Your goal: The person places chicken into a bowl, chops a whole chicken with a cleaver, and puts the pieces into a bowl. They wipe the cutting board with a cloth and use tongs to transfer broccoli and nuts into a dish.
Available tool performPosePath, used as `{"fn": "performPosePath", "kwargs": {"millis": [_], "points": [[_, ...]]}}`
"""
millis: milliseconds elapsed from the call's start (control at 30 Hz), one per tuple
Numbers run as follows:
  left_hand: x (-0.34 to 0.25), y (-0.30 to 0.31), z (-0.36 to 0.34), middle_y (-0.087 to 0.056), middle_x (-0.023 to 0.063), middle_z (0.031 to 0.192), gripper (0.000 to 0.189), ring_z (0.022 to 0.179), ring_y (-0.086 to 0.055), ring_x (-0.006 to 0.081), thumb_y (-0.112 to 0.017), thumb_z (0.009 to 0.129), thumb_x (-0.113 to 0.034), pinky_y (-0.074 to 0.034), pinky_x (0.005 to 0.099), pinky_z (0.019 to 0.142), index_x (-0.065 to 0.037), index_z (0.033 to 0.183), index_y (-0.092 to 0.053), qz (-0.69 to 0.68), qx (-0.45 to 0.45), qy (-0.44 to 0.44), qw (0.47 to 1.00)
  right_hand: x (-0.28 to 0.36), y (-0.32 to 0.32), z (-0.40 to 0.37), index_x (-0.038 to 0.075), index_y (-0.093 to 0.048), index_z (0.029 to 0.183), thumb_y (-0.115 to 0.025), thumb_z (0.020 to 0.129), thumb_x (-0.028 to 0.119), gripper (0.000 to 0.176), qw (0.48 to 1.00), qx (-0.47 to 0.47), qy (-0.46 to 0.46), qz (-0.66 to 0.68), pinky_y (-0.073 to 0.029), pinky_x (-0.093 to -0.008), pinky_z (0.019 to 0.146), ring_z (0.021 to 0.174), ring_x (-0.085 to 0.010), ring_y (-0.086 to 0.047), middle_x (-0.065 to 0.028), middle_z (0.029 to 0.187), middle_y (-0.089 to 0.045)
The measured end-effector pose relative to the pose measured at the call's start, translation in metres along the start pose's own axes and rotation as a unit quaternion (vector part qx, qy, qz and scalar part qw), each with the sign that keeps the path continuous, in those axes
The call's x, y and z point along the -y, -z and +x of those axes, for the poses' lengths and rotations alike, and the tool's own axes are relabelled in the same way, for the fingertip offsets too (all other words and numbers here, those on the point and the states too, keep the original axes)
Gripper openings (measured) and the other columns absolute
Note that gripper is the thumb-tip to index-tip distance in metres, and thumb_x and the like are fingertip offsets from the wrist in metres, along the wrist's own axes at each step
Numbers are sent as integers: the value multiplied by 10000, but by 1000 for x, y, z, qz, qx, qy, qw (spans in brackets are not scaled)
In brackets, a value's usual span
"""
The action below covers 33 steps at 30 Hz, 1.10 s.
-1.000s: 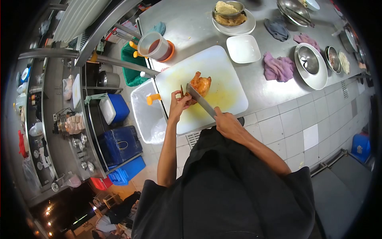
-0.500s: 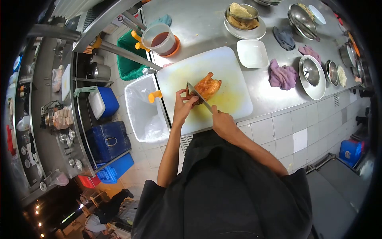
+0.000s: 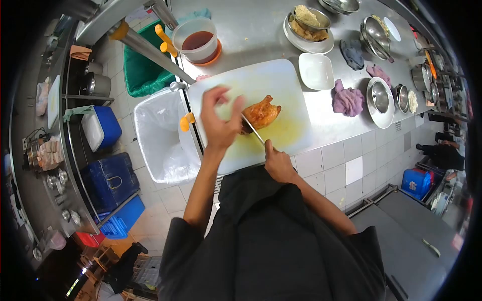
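A browned roast chicken [image 3: 263,114] lies on the white cutting board [image 3: 296,133], which is stained yellow. My right hand [image 3: 279,164] is closed round the handle of a knife [image 3: 254,131]. Its blade slants up and left along the chicken's near left side. Raised over the board's left part, my left hand [image 3: 221,120] is somewhat blurred, its thumb and fingers apart and nothing visible in them. It is left of the chicken and hides part of the blade's tip area.
Left of the board stands a bin lined with clear plastic [image 3: 165,145], with a green-lined bin [image 3: 145,67] behind it. A tub of red-brown liquid [image 3: 198,42] is at the back left. A square white dish [image 3: 316,71] and a purple cloth [image 3: 348,99] lie to the right.
My left hand has let go of the chicken's left end and lifted up and left, its fingers spreading. My right hand still holds the knife at the chicken. The view has shifted slightly.
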State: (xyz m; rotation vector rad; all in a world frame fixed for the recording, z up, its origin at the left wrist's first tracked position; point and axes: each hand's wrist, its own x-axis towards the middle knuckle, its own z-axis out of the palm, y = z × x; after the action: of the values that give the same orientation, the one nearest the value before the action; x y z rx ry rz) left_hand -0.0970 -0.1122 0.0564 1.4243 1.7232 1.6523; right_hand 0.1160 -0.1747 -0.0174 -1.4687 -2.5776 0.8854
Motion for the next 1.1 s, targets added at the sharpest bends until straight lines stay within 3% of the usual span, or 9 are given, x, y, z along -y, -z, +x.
{"fn": "performPosePath", "kwargs": {"millis": [167, 267, 400, 467, 567, 633, 867, 967, 1100], "points": [[-56, -53, 32, -566, 75, 1029, 382, 942, -546, 243, -749, 815, -190, -427, 367, 799, -96, 1135, -564, 15, 171, -276, 946, 1, 2, 1, 11, -379, 1094, -543, 797, -3, 339, 999, -22, 14, -31, -519, -511, 575, 633, -429, -632, -214, 761, -627], [30, -91, -20, -524, 50, 1037, 370, 928, -544, 237, -705, 859, -275, -408, 385, 793, -177, 1180, -550, 75, 247, -263, 930, 8, 4, 1, -1, -380, 1104, -538, 801, -6, 342, 1000, 14, -7, -16, -520, -504, 576, 652, -433, -637, -231, 773, -627], [9, -88, -11, -506, 45, 1017, 327, 922, -534, 228, -673, 876, -277, -406, 397, 790, -207, 1173, -557, 92, 282, -256, 920, 3, -4, 2, -2, -383, 1085, -531, 805, -10, 317, 1000, 11, -22, 1, -519, -505, 570, 661, -441, -637, -242, 784, -627], [-24, -80, 12, -505, 44, 1015, 307, 926, -529, 232, -667, 878, -259, -404, 402, 792, -204, 1163, -566, 83, 269, -256, 925, -3, -14, -1, 0, -386, 1078, -527, 807, -16, 306, 995, -87, 38, -23, -517, -509, 567, 663, -438, -639, -244, 794, -630], [1, -77, 3, -498, 34, 1023, 330, 880, -528, 222, -672, 888, -250, -393, 379, 759, -195, 1197, -571, 140, 235, -320, 907, 4, 0, 3, -12, -387, 1118, -527, 802, -26, 346, 999, 28, -31, 1, -519, -511, 572, 656, -433, -642, -231, 773, -630], [51, -81, -21, -510, 26, 995, 312, 883, -528, 222, -668, 890, -223, -396, 384, 771, -173, 1184, -576, 192, 306, -266, 894, 0, -3, 1, -15, -384, 1118, -524, 800, -29, 348, 1000, 9, 15, -9, -521, -516, 575, 647, -437, -643, -225, 741, -632], [1, -58, 17, -587, 33, 944, 231, 846, -546, 222, -675, 882, -148, -422, 351, 781, -123, 1105, -622, 101, 178, -263, 943, -4, 1, 12, -18, -380, 1089, -494, 820, -15, 292, 1000, 15, -10, 12, -513, -537, 564, 630, -452, -632, -248, 700, -628], [-15, -17, 24, -617, 74, 972, 211, 814, -554, 221, -699, 858, -95, -457, 317, 711, -82, 1063, -652, 58, 64, -74, 994, -8, 3, 16, -23, -379, 1097, -485, 825, -14, 292, 1000, 14, -3, 28, -509, -549, 569, 629, -460, -629, -262, 695, -624], [-12, -13, 31, -646, 66, 1058, 143, 969, -580, 228, -653, 877, -115, -439, 362, 871, -84, 1014, -679, 116, 246, -131, 953, -11, 11, 19, -16, -377, 1092, -482, 841, -4, 273, 998, 32, -20, 55, -499, -573, 589, 640, -482, -622, -284, 691, -622]]}}
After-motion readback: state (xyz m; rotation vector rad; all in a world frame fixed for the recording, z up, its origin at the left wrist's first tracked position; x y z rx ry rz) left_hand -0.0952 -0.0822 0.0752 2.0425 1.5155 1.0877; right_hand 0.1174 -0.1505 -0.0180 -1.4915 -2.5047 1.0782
